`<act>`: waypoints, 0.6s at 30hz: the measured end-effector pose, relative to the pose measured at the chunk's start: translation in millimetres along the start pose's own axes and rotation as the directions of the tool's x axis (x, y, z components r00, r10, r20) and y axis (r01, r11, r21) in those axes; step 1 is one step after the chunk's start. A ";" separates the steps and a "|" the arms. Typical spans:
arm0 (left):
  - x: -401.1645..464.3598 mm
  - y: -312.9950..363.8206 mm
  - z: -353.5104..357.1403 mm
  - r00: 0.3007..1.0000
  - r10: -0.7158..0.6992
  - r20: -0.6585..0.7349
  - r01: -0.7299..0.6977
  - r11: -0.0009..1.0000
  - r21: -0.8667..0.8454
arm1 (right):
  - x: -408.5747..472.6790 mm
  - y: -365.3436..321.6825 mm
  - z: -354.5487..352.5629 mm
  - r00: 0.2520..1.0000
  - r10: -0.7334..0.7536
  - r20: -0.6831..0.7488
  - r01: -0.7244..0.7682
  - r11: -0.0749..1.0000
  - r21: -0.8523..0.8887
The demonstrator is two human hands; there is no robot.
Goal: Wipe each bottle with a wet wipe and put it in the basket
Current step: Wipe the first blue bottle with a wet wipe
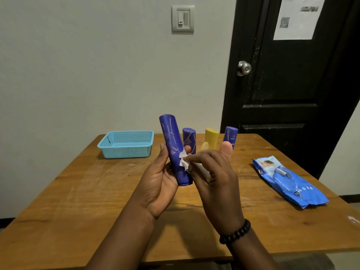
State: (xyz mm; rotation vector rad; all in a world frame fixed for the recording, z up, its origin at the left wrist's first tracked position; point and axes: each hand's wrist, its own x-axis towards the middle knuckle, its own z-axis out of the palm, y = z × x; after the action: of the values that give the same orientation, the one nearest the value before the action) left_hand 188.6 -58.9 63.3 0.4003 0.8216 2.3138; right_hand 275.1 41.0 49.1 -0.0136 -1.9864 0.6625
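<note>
Above the table's (78,201) near middle, I see my left hand (159,184) gripping a blue bottle (174,149), its long axis near upright, top tilted left. My right hand (212,178) pinches a wet wipe (183,161) against it. The basket (126,144) sits by the far-left corner.

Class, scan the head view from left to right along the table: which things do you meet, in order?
Blue basket → held purple bottle → purple bottle behind it → yellow bottle → far purple bottle → wet wipe pack.
</note>
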 end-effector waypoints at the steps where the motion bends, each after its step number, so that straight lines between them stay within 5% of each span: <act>1: 0.3 0.3 -0.4 1.000 0.009 -0.004 -0.009 1.000 0.006 | -1.2 0.0 -0.8 1.000 -0.010 0.000 0.010 1.000 0.003; 9: -3.4 -8.0 0.4 0.993 0.018 0.116 -0.031 0.993 0.110 | 24.3 -5.4 -3.2 0.994 -0.076 -0.083 0.071 0.996 -0.060; 18: -4.1 -10.4 1.5 0.997 0.000 0.078 -0.014 0.984 0.179 | 73.2 -3.4 -10.7 0.995 -0.060 -0.084 0.052 0.994 -0.094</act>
State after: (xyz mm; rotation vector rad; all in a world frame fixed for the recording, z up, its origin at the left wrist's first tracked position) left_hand 197.2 -54.7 57.4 0.5689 0.9953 2.2233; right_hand 248.3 63.6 114.2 -0.0410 -1.9252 0.5258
